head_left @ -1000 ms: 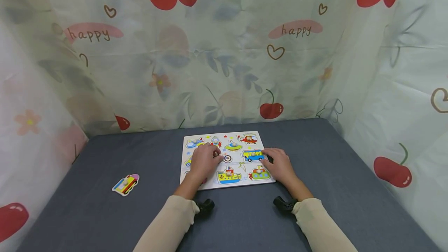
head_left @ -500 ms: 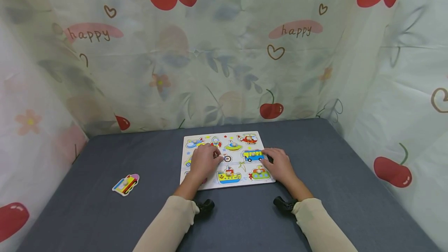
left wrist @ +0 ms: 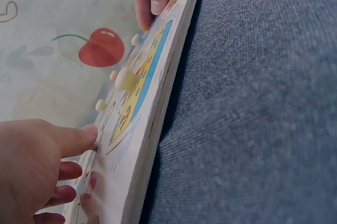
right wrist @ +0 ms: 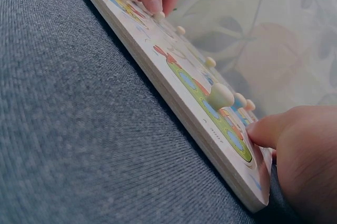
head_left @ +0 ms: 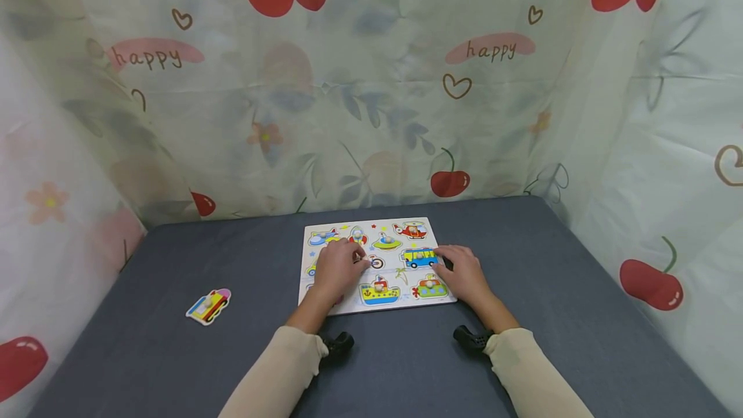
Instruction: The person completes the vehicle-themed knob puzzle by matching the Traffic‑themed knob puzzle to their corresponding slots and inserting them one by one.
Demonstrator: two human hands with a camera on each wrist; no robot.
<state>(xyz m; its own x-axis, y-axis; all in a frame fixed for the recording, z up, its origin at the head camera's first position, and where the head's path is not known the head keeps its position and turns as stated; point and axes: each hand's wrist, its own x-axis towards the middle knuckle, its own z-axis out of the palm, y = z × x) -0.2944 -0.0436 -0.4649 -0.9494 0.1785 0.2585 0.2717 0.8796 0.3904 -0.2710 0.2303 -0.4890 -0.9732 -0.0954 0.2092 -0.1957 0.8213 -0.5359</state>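
Observation:
A white wooden knob puzzle board with vehicle pieces lies mid-table. My left hand is over its left half, thumb and fingertips together at a bike puzzle piece; only its wheel end shows, and the knob is hidden. My right hand rests on the board's right edge, thumb and forefinger spread on top beside the blue and yellow bus piece. In the right wrist view the right thumb touches the board behind the green submarine piece. A boat piece shows near the left hand.
A loose train-like piece with a knob lies on the dark grey table, left of the board. Helicopter and flying saucer pieces sit along the board's far side. A printed curtain encloses the table at the back and sides.
The bike piece's visible wheel has shifted very slightly beside my left fingertips. Both hands, the board and the loose piece otherwise stay where they were.

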